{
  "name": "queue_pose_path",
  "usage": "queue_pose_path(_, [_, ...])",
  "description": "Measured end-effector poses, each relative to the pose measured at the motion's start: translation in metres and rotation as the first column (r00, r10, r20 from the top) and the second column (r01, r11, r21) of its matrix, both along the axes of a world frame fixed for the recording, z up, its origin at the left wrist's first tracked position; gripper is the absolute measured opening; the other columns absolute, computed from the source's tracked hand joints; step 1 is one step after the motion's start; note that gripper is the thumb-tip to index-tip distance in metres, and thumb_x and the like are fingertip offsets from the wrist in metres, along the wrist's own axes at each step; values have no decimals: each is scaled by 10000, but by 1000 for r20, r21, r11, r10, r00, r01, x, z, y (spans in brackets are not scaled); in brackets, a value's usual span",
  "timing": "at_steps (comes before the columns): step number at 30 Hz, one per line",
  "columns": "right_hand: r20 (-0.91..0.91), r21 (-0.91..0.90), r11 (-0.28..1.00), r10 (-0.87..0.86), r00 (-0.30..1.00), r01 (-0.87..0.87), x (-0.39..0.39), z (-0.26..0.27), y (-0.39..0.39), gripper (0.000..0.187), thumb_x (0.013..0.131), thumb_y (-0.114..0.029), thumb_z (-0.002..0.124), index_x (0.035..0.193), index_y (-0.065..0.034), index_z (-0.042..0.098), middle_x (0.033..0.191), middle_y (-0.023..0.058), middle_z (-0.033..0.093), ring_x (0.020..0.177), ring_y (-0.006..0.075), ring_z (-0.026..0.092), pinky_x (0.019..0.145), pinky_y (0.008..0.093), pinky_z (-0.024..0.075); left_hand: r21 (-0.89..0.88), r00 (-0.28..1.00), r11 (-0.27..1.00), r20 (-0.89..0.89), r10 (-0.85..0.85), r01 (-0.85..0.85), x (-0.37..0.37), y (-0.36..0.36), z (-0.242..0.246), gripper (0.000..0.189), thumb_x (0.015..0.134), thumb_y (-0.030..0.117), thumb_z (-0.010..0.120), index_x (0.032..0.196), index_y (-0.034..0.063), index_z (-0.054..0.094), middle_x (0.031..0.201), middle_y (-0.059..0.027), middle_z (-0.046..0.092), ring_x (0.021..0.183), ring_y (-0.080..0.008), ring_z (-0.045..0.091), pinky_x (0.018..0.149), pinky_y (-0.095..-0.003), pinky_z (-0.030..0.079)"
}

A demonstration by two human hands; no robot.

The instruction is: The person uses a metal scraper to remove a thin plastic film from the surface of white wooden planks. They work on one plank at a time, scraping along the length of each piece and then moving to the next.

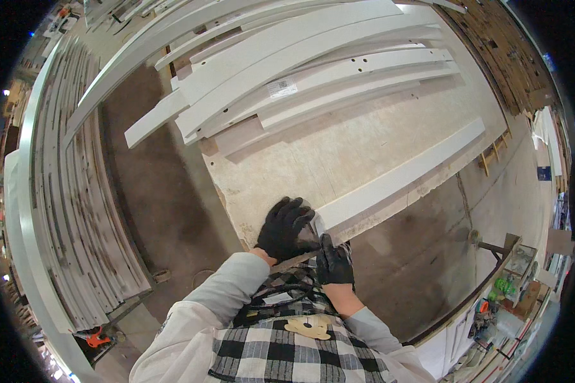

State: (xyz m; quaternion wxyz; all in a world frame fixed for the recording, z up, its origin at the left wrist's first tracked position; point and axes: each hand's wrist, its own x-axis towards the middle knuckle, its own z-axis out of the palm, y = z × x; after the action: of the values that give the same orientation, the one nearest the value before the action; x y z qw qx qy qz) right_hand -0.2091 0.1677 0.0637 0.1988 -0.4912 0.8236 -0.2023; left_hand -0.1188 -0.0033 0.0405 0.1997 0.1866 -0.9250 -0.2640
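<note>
A long white square-edged bar lies along the near edge of a worn work table, its near end by my hands. My left hand, in a black glove, rests at that end with its fingers slightly bent. At the corner of the same end is my right hand, also gloved in black, its fingers bent close to a small pale piece or flap. What that piece is cannot be told, and whether either hand grips it is partly hidden by the fingers.
Several white boards lie stacked across the table's far side, one bearing a label. Long pale profiles fill a rack on the left. Brown boards are at the upper right. A cluttered bench stands at the lower right.
</note>
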Motion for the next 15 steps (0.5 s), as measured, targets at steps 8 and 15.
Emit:
queue_pose_path(8, [-23, -10, 994, 106, 994, -107, 6, -9, 5, 646, 797, -164, 596, 1375, 22, 375, 1168, 208, 556, 877, 322, 572, 660, 387, 503, 30, 995, 997, -72, 68, -66, -6, 8, -19, 545, 614, 233, 743, 1110, 101, 558, 1148, -113, 575, 1151, -297, 501, 1017, -450, 371])
queue_pose_path(15, [-204, -93, 987, 107, 973, -128, -5, -2, 1, 567, 802, -141, 576, 1314, 57, 434, 1087, 208, 567, 809, 320, 554, 766, 398, 470, 71, 995, 995, -55, 81, -77, -5, 8, -18, 573, 612, 291, 803, 1107, 87, 598, 1181, -141, 579, 1134, -354, 507, 1014, -467, 369])
